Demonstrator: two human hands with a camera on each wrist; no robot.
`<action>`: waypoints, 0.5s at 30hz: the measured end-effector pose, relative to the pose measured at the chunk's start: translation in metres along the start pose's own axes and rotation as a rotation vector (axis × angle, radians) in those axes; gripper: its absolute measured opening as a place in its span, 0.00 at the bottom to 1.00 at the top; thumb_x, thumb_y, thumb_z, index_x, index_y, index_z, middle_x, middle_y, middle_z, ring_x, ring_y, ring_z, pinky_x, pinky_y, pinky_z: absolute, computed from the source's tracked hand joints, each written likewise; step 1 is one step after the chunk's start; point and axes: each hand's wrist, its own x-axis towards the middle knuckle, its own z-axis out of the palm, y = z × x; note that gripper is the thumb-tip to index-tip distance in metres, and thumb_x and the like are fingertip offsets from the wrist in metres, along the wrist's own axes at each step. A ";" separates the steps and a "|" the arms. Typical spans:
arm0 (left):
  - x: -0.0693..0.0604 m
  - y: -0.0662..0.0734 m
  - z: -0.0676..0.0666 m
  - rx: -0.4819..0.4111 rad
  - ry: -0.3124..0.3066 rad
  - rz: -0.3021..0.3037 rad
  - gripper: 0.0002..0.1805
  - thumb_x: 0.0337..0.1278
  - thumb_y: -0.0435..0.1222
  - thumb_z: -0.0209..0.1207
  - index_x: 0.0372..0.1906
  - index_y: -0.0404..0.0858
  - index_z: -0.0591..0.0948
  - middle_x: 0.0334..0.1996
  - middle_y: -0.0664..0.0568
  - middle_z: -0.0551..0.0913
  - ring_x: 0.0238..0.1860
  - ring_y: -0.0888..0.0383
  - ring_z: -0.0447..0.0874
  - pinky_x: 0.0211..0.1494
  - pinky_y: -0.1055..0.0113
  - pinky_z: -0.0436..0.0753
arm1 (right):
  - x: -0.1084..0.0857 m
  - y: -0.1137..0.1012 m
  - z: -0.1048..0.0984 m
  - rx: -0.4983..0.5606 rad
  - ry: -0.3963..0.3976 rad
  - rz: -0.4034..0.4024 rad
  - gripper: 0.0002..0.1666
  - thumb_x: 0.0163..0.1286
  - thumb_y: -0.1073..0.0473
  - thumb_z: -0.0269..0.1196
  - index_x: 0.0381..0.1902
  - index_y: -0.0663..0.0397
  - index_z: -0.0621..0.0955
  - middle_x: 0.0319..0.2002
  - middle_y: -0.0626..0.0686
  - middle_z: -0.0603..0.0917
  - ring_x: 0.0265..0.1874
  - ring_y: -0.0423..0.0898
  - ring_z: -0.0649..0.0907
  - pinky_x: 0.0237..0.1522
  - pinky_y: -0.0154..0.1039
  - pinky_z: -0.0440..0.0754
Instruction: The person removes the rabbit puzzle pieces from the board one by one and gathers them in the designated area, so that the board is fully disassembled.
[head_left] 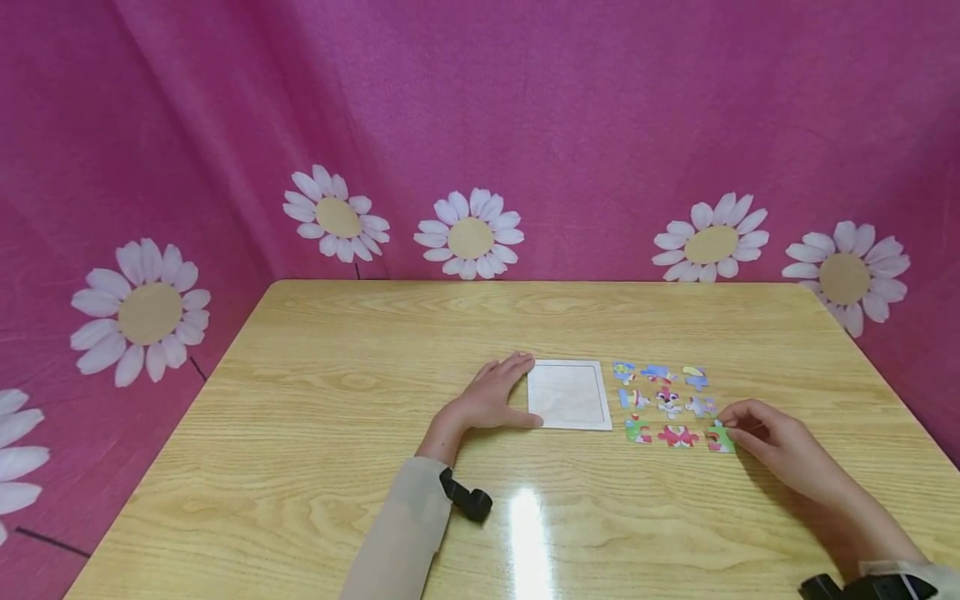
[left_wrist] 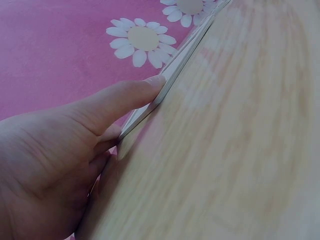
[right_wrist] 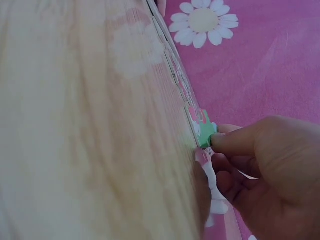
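Note:
A square white puzzle frame [head_left: 567,395] with a thin dark border line lies flat on the table. My left hand [head_left: 491,396] touches its left side, thumb at the near corner and straight fingers at the far corner. The left wrist view shows the thumb [left_wrist: 142,92] lying on the frame's edge. To the right of the frame, several jigsaw pieces [head_left: 667,402] lie apart in three rows. At the near right of them my right hand [head_left: 787,450] pinches a green jigsaw piece [right_wrist: 206,131] between thumb and index finger. That piece looks slightly tilted in the right wrist view.
Everything lies on a light wood-grain table [head_left: 300,400]. A pink curtain [head_left: 525,108] with white daisies hangs behind and beside it. A bright light reflection [head_left: 530,542] shows on the near tabletop. Black wrist cameras [head_left: 468,497] are strapped to both forearms.

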 end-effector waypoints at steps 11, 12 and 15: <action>-0.002 0.002 0.000 -0.006 0.000 0.007 0.52 0.52 0.54 0.67 0.78 0.43 0.54 0.79 0.53 0.51 0.81 0.56 0.42 0.83 0.54 0.42 | -0.001 -0.001 0.001 -0.061 -0.010 0.007 0.11 0.60 0.75 0.65 0.38 0.57 0.81 0.33 0.40 0.82 0.35 0.19 0.72 0.35 0.14 0.67; -0.003 0.002 0.000 -0.007 0.000 0.006 0.52 0.52 0.54 0.67 0.78 0.43 0.54 0.79 0.53 0.51 0.81 0.56 0.42 0.83 0.54 0.42 | -0.001 -0.001 0.001 -0.061 -0.010 0.007 0.11 0.60 0.75 0.65 0.37 0.57 0.82 0.33 0.40 0.82 0.34 0.19 0.72 0.34 0.14 0.68; -0.004 0.003 0.000 -0.010 -0.004 0.004 0.52 0.52 0.54 0.67 0.78 0.43 0.54 0.79 0.54 0.51 0.81 0.56 0.41 0.83 0.54 0.42 | -0.002 -0.001 0.001 -0.058 -0.009 -0.002 0.11 0.60 0.75 0.65 0.37 0.56 0.82 0.33 0.40 0.82 0.35 0.19 0.72 0.35 0.13 0.68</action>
